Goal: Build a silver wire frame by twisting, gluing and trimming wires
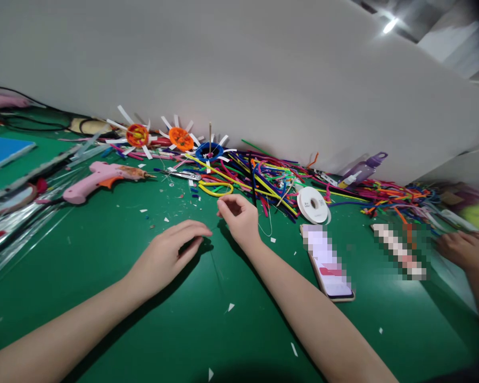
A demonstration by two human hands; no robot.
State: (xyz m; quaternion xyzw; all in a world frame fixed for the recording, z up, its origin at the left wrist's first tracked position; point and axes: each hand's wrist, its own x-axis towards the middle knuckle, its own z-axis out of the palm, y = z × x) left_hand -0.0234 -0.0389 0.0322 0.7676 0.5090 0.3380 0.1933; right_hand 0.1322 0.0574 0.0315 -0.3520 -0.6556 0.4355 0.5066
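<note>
My left hand (171,254) hovers palm down over the green table (104,298), fingers stretched out and together, holding nothing. My right hand (239,215) is just beyond it with fingers curled in a pinch, and a thin pale thread (268,223) loops down beside it. A black pipe cleaner (252,183) rises just behind that hand. A yellow pipe-cleaner loop (215,188) lies just beyond the fingers. The heap of coloured pipe cleaners (271,178) spreads behind.
A pink glue gun (99,178) lies at left, scissors (181,174) near it. Three pinwheel-like discs (179,138) stand by the white wall. A white ribbon spool (312,205), a phone (329,263) and a purple bottle (363,169) sit at right. Another person's hand (461,249) rests far right.
</note>
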